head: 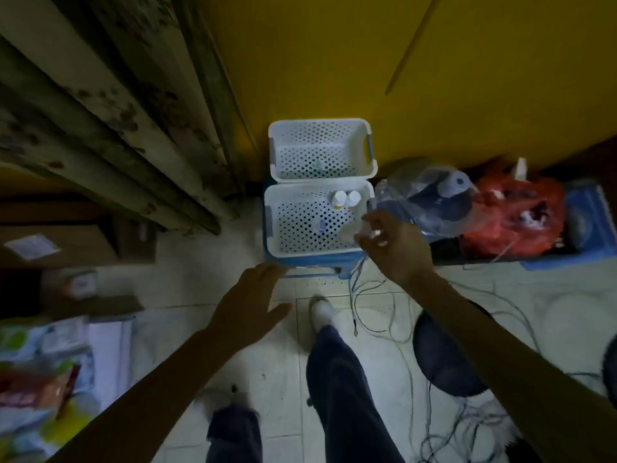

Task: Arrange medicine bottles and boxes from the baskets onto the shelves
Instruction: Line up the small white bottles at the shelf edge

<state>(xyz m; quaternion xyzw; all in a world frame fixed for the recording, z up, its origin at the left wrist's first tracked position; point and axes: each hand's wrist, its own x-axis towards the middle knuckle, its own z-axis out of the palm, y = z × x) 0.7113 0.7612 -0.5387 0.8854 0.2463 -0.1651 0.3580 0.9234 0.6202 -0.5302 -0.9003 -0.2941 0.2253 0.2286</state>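
Left hand (253, 295), grip spread, is hovering just before the near basket (310, 252). Right hand (390, 242) is reaching over that basket's right rim, grip curled; whether it is pinching anything cannot be told. Two white bottles (340, 198) are standing in its far-right corner, so the picking step is probably under way, and they are the likely next target.

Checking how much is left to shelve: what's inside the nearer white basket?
Two white bottles stand at the far right of the nearer basket, and a small bluish item, too blurred to name, lies mid-floor. The right hand covers its near right corner.

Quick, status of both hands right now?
Left hand: open, fingers straight, holding nothing.
Right hand: fingers curled, too blurred to tell if it holds anything.
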